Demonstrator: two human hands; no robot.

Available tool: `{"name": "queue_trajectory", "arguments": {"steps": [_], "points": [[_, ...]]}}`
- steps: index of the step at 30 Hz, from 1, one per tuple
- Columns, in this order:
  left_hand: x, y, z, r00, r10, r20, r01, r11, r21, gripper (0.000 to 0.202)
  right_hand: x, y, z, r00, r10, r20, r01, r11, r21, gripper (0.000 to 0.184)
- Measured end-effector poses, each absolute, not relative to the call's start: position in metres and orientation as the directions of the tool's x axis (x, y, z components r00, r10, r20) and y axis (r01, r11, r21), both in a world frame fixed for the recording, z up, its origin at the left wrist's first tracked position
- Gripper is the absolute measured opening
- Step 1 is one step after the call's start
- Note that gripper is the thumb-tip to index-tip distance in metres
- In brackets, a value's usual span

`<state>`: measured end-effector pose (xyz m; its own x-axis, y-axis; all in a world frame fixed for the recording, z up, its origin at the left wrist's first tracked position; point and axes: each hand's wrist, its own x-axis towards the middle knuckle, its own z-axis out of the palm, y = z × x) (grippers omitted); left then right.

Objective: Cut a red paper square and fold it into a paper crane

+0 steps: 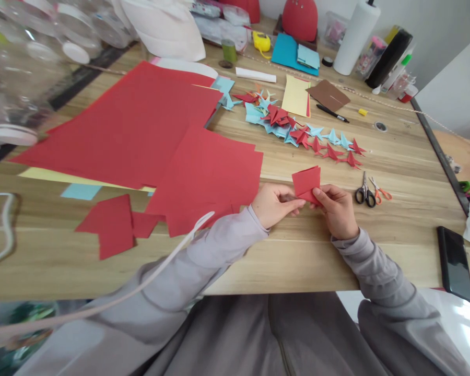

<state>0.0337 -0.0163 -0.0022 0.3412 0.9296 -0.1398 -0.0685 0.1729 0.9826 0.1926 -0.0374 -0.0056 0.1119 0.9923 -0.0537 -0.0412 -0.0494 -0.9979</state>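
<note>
A small folded piece of red paper (306,180) is held up between my two hands, just above the table's middle. My left hand (276,203) pinches its lower left corner with thumb and fingers. On the lower right edge, my right hand (337,209) grips it with the thumb in front. Left of my hands lie large red paper sheets (149,120), stacked and overlapping. Beyond the folded paper, a pile of red and light blue folded paper cranes (282,117) runs in rows to the right.
Black-handled scissors (365,194) and orange-handled scissors (382,192) lie right of my hands. A phone (455,261) rests at the front right edge. Smaller red pieces (115,227) lie front left. A white cable (180,245) crosses over my left sleeve. Plastic jars (74,31) stand far left.
</note>
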Motion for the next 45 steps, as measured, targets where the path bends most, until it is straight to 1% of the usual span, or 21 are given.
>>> {"name": "queue_trajectory", "arguments": {"steps": [7,12,18,21,26,29,31,36,38,41,45], "points": [[0.0322,-0.0156,-0.0023,0.362,0.924,-0.127,-0.094,0.172,0.981,0.021,0.1928,-0.0375,-0.0067,0.09,0.994,-0.056,-0.072,-0.05,-0.996,0.02],[0.0323,-0.0158,-0.0028,0.353,0.924,-0.146,-0.078,0.184,0.98,0.023,0.193,-0.0377,-0.0075,0.095,0.994,-0.061,-0.057,-0.056,-0.997,0.021],[0.0317,-0.0155,-0.0027,0.352,0.922,-0.161,-0.108,0.211,0.972,0.023,0.1927,-0.0374,-0.0084,0.082,0.995,-0.054,-0.053,-0.05,-0.997,0.019],[0.0313,-0.0151,-0.0018,0.378,0.91,-0.168,-0.12,0.229,0.966,0.024,0.1926,-0.037,-0.0078,0.086,0.995,-0.053,-0.07,-0.047,-0.996,0.019],[0.0308,-0.0135,-0.0011,0.425,0.876,-0.229,-0.217,0.344,0.913,0.036,0.1937,-0.0366,-0.0062,0.103,0.994,-0.048,-0.09,-0.039,-0.995,0.017],[0.0307,-0.0135,-0.0014,0.413,0.881,-0.231,-0.262,0.358,0.896,0.043,0.1942,-0.0367,-0.0063,0.108,0.993,-0.055,-0.085,-0.046,-0.995,0.018],[0.031,-0.0141,-0.0018,0.411,0.887,-0.208,-0.246,0.328,0.912,0.042,0.1943,-0.0371,-0.0069,0.099,0.994,-0.052,-0.081,-0.044,-0.996,0.018],[0.0323,-0.0149,-0.0048,0.405,0.899,-0.168,-0.113,0.231,0.966,0.025,0.1935,-0.0388,-0.008,0.006,1.0,-0.031,-0.061,-0.03,-0.998,0.019],[0.032,-0.0146,-0.006,0.449,0.872,-0.193,-0.061,0.245,0.968,0.024,0.1928,-0.0396,-0.0074,-0.007,1.0,-0.023,-0.044,-0.023,-0.999,0.019],[0.0311,-0.0143,-0.0062,0.531,0.811,-0.247,-0.002,0.293,0.956,0.029,0.1921,-0.0403,-0.0058,-0.002,1.0,-0.028,-0.029,-0.028,-0.999,0.018],[0.0316,-0.0155,-0.0048,0.53,0.796,-0.291,0.014,0.336,0.942,0.03,0.1923,-0.0401,-0.0062,-0.018,0.999,-0.03,-0.035,-0.031,-0.999,0.016]]}}
